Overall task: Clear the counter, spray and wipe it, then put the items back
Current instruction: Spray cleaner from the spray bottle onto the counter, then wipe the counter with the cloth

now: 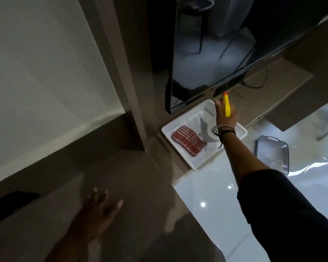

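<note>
My right hand [226, 115] is stretched far out and grips a yellow spray bottle [226, 105] with an orange nozzle, held over the far part of a white tray [178, 127]. On the tray lies a folded red-and-white striped cloth [188, 141]. A pale round object [210, 132] on the tray is half hidden by my wrist. My left hand [97, 210] rests flat on the brown counter [140, 186], fingers spread, holding nothing.
A dark television screen [216, 44] hangs above the tray, with a black cable [257, 82] behind it. A grey plastic basket [273, 154] lies on the glossy white floor [216, 205]. A black flat object [9, 207] sits at the counter's left. A brown pillar [129, 82] rises beside the tray.
</note>
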Action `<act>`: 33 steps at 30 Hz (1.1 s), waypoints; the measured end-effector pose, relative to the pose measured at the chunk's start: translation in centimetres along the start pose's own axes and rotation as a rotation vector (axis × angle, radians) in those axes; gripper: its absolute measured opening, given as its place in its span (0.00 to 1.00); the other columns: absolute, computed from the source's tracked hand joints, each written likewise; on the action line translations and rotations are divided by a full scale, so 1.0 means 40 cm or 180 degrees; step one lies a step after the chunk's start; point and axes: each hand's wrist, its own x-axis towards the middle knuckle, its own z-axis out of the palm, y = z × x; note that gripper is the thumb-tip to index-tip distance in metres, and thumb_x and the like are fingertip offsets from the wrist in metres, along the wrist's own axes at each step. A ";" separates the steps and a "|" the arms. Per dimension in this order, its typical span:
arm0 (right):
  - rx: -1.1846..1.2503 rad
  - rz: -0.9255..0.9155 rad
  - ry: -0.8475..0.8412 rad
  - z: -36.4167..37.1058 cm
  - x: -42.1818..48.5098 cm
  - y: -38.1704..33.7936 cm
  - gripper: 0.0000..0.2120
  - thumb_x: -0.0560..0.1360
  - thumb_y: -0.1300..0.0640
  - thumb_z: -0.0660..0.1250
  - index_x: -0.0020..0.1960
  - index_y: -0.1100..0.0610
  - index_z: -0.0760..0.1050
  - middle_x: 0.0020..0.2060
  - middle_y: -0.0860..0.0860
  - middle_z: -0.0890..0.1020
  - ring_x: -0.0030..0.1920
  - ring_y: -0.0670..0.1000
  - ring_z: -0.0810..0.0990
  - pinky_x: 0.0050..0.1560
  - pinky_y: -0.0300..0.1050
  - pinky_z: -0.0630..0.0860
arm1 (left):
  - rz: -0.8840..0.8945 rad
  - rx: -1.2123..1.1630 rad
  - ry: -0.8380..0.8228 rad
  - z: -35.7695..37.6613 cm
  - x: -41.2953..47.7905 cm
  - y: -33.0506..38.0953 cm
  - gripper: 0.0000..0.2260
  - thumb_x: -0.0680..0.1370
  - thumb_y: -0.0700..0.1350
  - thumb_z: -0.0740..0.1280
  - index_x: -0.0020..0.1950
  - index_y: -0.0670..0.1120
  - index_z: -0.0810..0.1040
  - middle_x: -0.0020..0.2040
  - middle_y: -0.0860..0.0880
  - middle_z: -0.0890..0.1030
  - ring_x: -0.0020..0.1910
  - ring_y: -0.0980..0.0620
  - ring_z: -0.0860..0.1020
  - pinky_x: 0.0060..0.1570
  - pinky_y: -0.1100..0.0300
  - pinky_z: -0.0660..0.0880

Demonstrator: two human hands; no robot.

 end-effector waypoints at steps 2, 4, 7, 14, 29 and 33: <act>-0.0265 0.0018 -0.0149 0.042 0.048 0.016 0.20 0.75 0.46 0.67 0.61 0.58 0.79 0.39 0.54 0.79 0.39 0.52 0.76 0.41 0.52 0.75 | 0.0324 0.0127 -0.0003 -0.010 0.002 -0.012 0.22 0.82 0.46 0.36 0.76 0.53 0.52 0.53 0.32 0.83 0.52 0.23 0.78 0.43 0.36 0.80; -0.0444 -0.0052 -0.0354 0.062 0.081 0.033 0.23 0.75 0.47 0.67 0.67 0.56 0.75 0.46 0.58 0.82 0.45 0.57 0.80 0.49 0.53 0.77 | 0.0528 0.0338 0.0182 -0.003 0.003 -0.022 0.26 0.75 0.39 0.51 0.74 0.53 0.55 0.47 0.36 0.86 0.45 0.26 0.81 0.36 0.41 0.81; -0.0205 0.0390 -0.0156 0.056 0.069 0.067 0.36 0.67 0.46 0.76 0.71 0.53 0.69 0.58 0.58 0.79 0.58 0.56 0.78 0.62 0.50 0.74 | 0.0485 0.0566 0.0022 -0.002 -0.002 -0.024 0.18 0.77 0.47 0.53 0.66 0.48 0.65 0.59 0.36 0.82 0.58 0.27 0.75 0.50 0.44 0.80; -0.1460 0.0903 0.0173 0.057 -0.200 0.113 0.16 0.70 0.52 0.69 0.54 0.61 0.79 0.54 0.62 0.79 0.56 0.65 0.76 0.54 0.57 0.76 | -0.0764 -0.0861 -0.0210 0.041 0.023 -0.027 0.38 0.73 0.71 0.55 0.78 0.56 0.48 0.80 0.47 0.41 0.79 0.46 0.42 0.77 0.53 0.50; -0.2235 0.1213 -0.2993 0.189 -0.091 0.041 0.31 0.59 0.50 0.82 0.55 0.64 0.79 0.51 0.58 0.83 0.49 0.60 0.81 0.52 0.49 0.76 | -0.0793 -0.0932 -0.0124 0.055 0.025 -0.028 0.43 0.69 0.74 0.49 0.78 0.53 0.47 0.80 0.45 0.39 0.79 0.45 0.41 0.78 0.53 0.48; -0.1851 0.1415 -0.2945 0.186 -0.105 0.054 0.29 0.56 0.53 0.82 0.55 0.60 0.82 0.55 0.60 0.82 0.54 0.63 0.80 0.61 0.58 0.77 | -0.0789 -0.0923 -0.0173 0.046 0.021 -0.023 0.40 0.72 0.72 0.52 0.78 0.54 0.46 0.80 0.45 0.37 0.79 0.45 0.41 0.78 0.50 0.50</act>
